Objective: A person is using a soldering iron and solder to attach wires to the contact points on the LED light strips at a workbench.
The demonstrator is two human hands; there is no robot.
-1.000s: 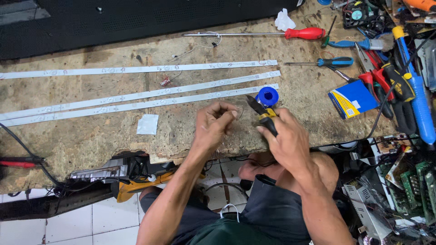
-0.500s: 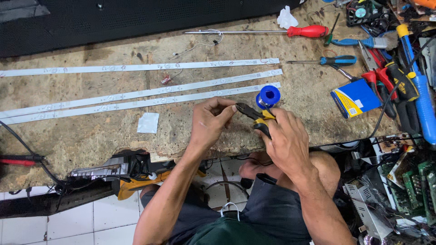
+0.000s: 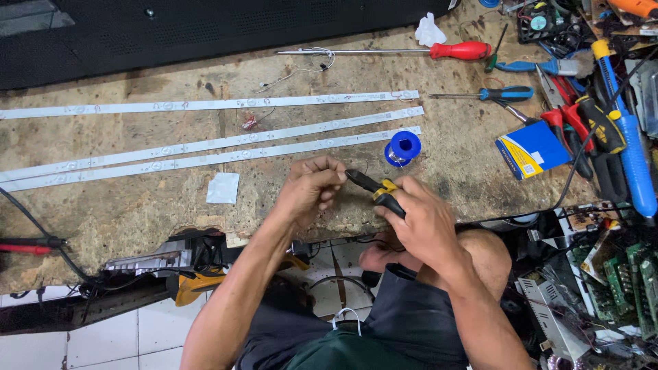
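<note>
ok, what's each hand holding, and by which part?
Right hand holds pliers by the yellow-and-black handles. Left hand pinches something at the pliers' tip; too small to tell what.

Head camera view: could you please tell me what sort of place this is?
Probably an electronics repair bench: long LED strips on the worn wooden worktop, screwdrivers, and circuit boards at right.

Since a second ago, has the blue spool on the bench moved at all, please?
No. The blue spool still sits at the right end of the nearest white strip; only the camera view has shifted slightly.
</note>
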